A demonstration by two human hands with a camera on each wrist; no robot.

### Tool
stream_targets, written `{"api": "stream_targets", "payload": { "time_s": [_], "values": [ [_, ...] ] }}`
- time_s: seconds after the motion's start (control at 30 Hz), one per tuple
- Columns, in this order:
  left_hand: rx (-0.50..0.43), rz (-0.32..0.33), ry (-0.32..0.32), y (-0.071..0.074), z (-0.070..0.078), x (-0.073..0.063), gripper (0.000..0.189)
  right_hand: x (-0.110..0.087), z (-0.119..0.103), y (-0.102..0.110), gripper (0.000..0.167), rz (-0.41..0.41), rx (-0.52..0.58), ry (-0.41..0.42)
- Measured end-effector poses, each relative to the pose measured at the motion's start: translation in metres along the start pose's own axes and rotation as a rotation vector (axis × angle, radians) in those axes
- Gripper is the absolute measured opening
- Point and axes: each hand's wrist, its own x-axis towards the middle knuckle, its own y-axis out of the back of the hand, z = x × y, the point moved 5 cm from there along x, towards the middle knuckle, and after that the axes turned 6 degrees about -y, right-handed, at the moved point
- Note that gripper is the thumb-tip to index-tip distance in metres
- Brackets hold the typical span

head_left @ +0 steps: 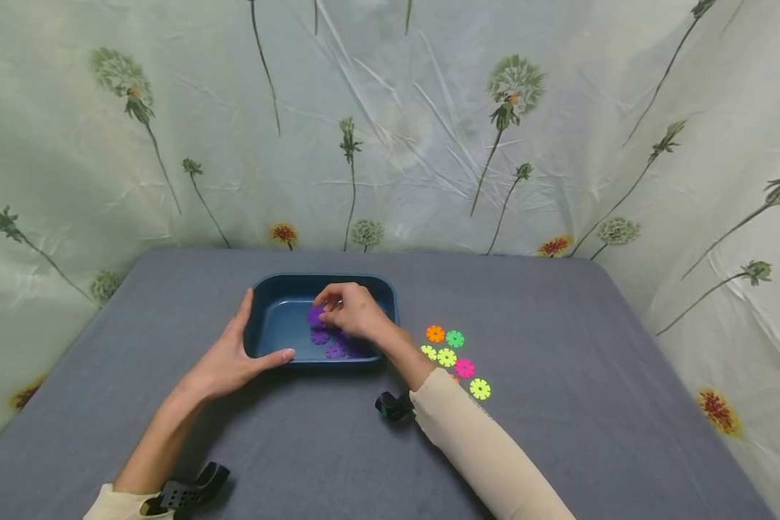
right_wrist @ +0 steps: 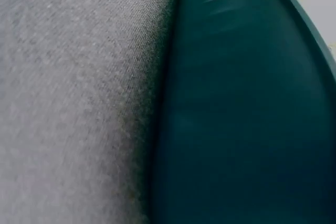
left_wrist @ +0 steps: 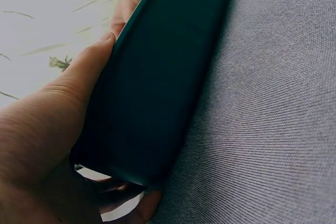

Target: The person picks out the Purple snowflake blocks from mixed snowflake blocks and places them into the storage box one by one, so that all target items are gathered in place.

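A blue rectangular bin (head_left: 279, 332) stands on the grey cloth. My left hand (head_left: 227, 365) grips its left end, with the thumb on the front rim and the fingers round the side. The left wrist view shows that thumb at the rim of the dark bin wall (left_wrist: 152, 82). Inside the bin, my right hand (head_left: 357, 312) pinches a purple notched disc (head_left: 315, 316) between thumb and fingers. More purple discs (head_left: 335, 350) lie below it on the bin floor, partly hidden by the right hand and wrist. Only the bin's outer wall (right_wrist: 236, 103) and cloth fill the right wrist view.
Right of the bin lie several loose notched discs: orange (head_left: 435, 334), green (head_left: 455, 339), yellow (head_left: 480, 388) and pink (head_left: 464, 368). The right forearm partly covers some of them. A dandelion-print curtain (head_left: 403, 144) hangs behind the grey-covered table (head_left: 559, 325).
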Motion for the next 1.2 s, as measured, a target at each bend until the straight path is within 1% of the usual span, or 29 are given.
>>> {"api": "stream_targets", "payload": {
  "time_s": [0.13, 0.23, 0.33, 0.47, 0.63, 0.8, 0.9, 1.0, 1.2],
  "values": [
    [-0.009, 0.003, 0.0, 0.001, -0.001, 0.0, 0.133, 0.005, -0.003, -0.002, 0.014, 0.019, -0.01, -0.012],
    [-0.019, 0.007, -0.012, 0.001, -0.002, -0.002, 0.133, 0.008, -0.003, -0.005, 0.014, 0.028, -0.017, -0.029],
    [-0.021, 0.006, -0.02, 0.0, -0.003, -0.002, 0.133, 0.009, -0.001, -0.009, 0.016, 0.022, -0.026, -0.051],
    [-0.018, 0.004, -0.014, -0.001, -0.003, -0.002, 0.134, 0.009, 0.0, -0.01, 0.021, 0.017, -0.029, -0.054],
    [-0.017, 0.01, -0.003, -0.001, -0.003, 0.0, 0.134, 0.006, 0.001, -0.006, 0.025, 0.037, -0.033, -0.027],
    [-0.02, 0.013, 0.0, -0.001, -0.002, 0.0, 0.134, 0.002, 0.002, 0.0, 0.024, 0.044, -0.029, 0.012],
    [-0.019, 0.01, -0.014, -0.001, -0.001, 0.0, 0.134, -0.003, 0.003, 0.003, 0.024, 0.033, -0.02, 0.013],
    [-0.018, 0.003, -0.013, -0.002, -0.001, -0.001, 0.134, -0.008, 0.004, 0.006, 0.025, 0.03, -0.018, 0.013],
    [-0.022, -0.002, 0.017, -0.002, -0.001, -0.001, 0.134, -0.018, 0.002, 0.014, 0.029, 0.04, -0.024, 0.051]
  ]
}}
